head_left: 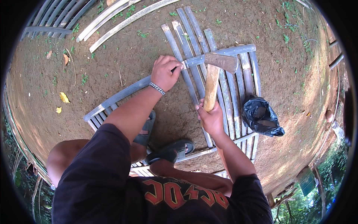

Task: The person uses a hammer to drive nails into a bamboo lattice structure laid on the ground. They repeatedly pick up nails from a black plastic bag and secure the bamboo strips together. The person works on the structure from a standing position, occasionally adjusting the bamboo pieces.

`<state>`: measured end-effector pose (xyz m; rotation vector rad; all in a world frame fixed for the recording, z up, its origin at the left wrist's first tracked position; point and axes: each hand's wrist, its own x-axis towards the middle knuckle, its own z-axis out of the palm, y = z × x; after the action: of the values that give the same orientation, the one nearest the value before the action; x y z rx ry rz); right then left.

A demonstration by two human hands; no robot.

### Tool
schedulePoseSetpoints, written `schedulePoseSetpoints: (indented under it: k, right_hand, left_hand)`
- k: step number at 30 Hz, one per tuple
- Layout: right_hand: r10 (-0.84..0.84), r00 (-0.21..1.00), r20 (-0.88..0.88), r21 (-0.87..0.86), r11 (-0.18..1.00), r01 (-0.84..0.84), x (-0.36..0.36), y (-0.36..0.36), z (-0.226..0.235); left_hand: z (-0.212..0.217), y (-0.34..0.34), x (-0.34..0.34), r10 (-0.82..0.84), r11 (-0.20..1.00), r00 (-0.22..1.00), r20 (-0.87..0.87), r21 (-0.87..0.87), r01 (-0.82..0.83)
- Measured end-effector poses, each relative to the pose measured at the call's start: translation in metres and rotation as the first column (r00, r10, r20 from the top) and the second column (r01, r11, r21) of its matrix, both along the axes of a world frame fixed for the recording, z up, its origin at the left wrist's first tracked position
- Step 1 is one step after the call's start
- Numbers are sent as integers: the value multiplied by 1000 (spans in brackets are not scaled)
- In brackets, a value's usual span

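My right hand (212, 118) grips the wooden handle of a hatchet (212, 84). The hatchet's broad rusty head points away from me, over the far crosspiece and the slats. With its fingers pinched together, my left hand (166, 72) rests at the grey crosspiece (130, 89), beside a slat that crosses it. Anything between those fingertips is too small to make out. Several grey bamboo slats (194, 78) lie across the two crosspieces, side by side on the right and some sticking out past the far one.
An open black plastic bag (263, 118) sits at the right of the slats. Loose bamboo strips (126, 23) and another slatted panel (56, 16) lie on the dirt at the far left. My sandalled feet (169, 151) are by the near crosspiece.
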<state>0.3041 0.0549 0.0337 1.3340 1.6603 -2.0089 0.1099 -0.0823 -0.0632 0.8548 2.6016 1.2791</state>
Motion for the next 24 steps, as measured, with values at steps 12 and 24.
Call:
schedulePoseSetpoints:
  k: [12,24]
  right_hand:
    - [47,999,24,98,994,-49,-18,-6,7]
    - [422,896,141,462,772,-436,4,-3,3]
  left_hand:
    - [0,1,0,19,1000,1000,-7,-11,-19]
    - [2,3,1,57,998,998,-27,-23,-58]
